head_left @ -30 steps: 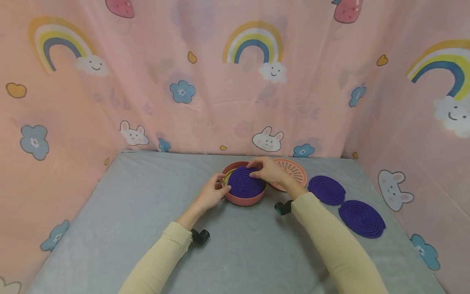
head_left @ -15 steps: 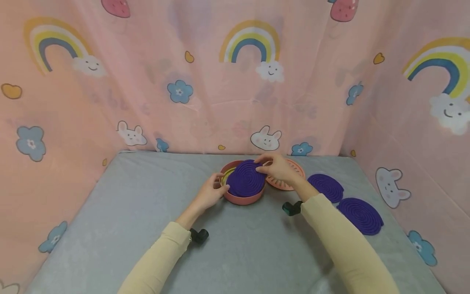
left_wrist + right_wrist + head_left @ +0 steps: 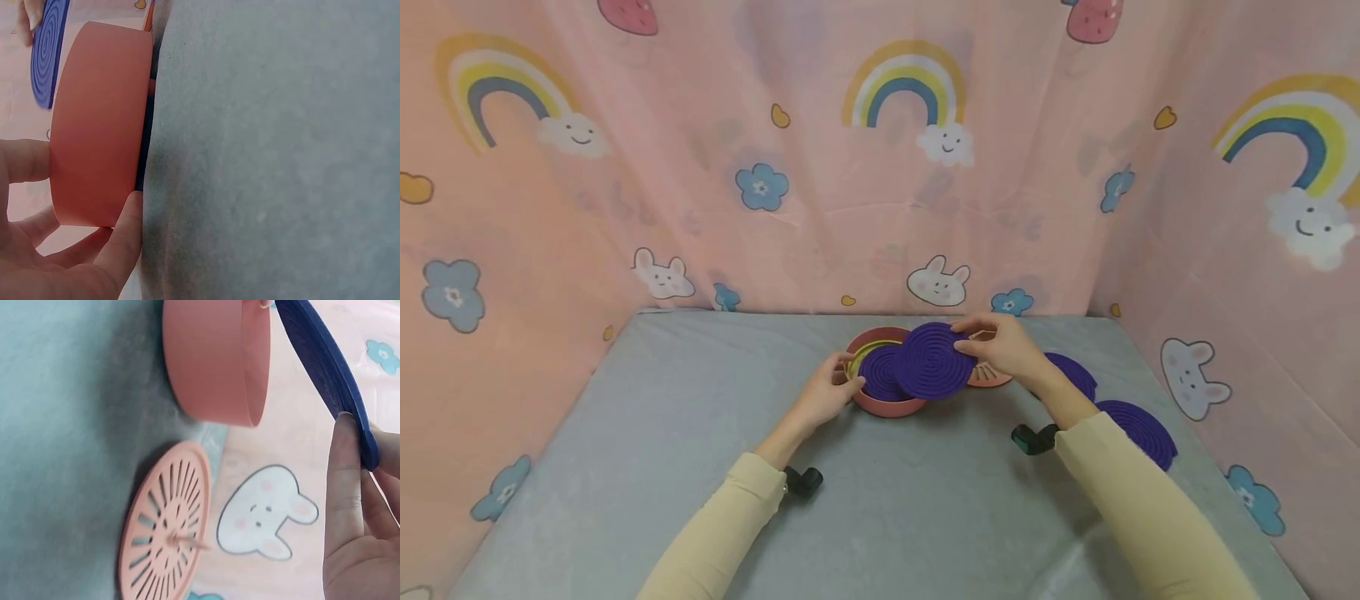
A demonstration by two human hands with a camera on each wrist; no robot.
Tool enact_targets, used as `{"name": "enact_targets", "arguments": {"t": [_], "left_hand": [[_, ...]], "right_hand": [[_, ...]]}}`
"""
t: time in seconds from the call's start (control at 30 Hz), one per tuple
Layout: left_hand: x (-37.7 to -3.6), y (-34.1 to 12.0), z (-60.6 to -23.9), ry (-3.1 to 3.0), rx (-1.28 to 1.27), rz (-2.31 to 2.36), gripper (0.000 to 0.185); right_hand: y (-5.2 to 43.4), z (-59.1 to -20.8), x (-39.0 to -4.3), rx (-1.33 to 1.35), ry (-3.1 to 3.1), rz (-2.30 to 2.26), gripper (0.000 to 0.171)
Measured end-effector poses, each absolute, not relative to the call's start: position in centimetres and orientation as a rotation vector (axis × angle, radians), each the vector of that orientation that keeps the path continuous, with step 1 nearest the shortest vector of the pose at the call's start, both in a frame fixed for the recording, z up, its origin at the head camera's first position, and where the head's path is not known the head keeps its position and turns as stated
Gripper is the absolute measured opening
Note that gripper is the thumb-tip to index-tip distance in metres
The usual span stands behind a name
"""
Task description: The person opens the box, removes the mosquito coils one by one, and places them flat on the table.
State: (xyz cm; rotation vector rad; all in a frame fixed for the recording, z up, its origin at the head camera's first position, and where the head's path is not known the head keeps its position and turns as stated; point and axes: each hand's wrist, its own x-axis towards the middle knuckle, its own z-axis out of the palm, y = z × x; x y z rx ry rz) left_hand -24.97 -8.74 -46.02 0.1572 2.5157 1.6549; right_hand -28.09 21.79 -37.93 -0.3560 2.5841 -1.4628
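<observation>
A purple spiral mosquito coil [image 3: 934, 361] is pinched at its right edge between the thumb and fingers of my right hand [image 3: 1007, 346]. It hangs tilted above the right side of a round pink box [image 3: 887, 408] and overlaps it in the head view. Inside the box lies another purple coil [image 3: 878, 372], with a yellow rim [image 3: 859, 357] showing beside it. My left hand [image 3: 823, 393] grips the box wall from the left; in the left wrist view its fingers spread around the box side [image 3: 103, 125]. The right wrist view shows the held coil [image 3: 328, 362] nearly edge-on.
A slotted pink lid [image 3: 169, 531] with a central peg lies on the table right of the box, partly hidden in the head view. Two more purple coils [image 3: 1075, 375] lie farther right, partly behind the right arm. A printed curtain [image 3: 820, 250] surrounds the grey tabletop [image 3: 700, 433].
My right hand has lifted the top coil and carried it to the right, uncovering a second coil in the box. The left hand has stayed on the box.
</observation>
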Motion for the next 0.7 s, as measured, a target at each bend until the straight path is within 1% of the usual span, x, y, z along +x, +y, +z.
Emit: {"name": "enact_targets", "arguments": {"t": [0.17,0.47,0.7], "left_hand": [[-25.0,-8.7,-46.1,2.505,0.151,1.667,0.048],[-25.3,-8.7,-46.2,2.527,0.155,1.63,0.049],[-25.3,-8.8,-46.5,2.531,0.14,1.629,0.049]], "right_hand": [[24.1,-38.3,-27.1,-0.36,2.604,-1.479,0.035],[28.2,-39.6,-25.3,-0.235,2.674,-1.446,0.039],[30.4,-40.7,-24.2,-0.255,2.675,-1.468,0.042]]}}
